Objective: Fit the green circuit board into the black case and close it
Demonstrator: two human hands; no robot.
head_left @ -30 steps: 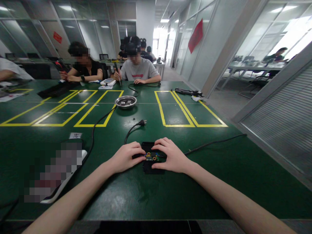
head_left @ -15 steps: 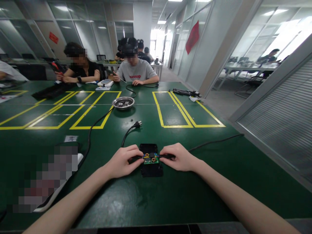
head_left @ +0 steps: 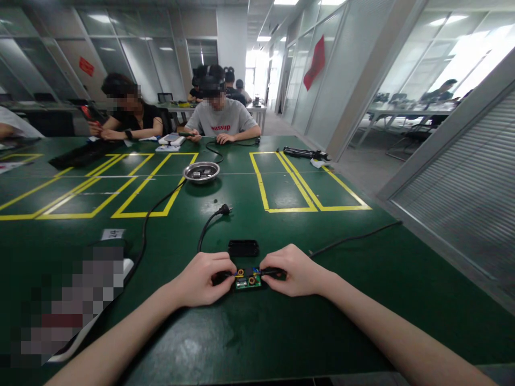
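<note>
On the green table (head_left: 249, 338), left hand (head_left: 203, 280) and right hand (head_left: 295, 271), fingers pinching cable ends (head_left: 275, 272), are drawing the circuit board (head_left: 246, 282) nearer, over a black shell (head_left: 263, 286).

Smooth, glossy green across the counter (head_left: 306, 321). Polished, shiny metal in the bowl (head_left: 201, 181); dark, matt-looking plastic in the cover (head_left: 243, 247). Bumpy and uneven on the board (head_left: 242, 286). Dull, rubbery-looking black along the cord (head_left: 204, 226), metallic prongs on the plug (head_left: 223, 209). Matt grey cloth in the shirt (head_left: 231, 115).
</note>
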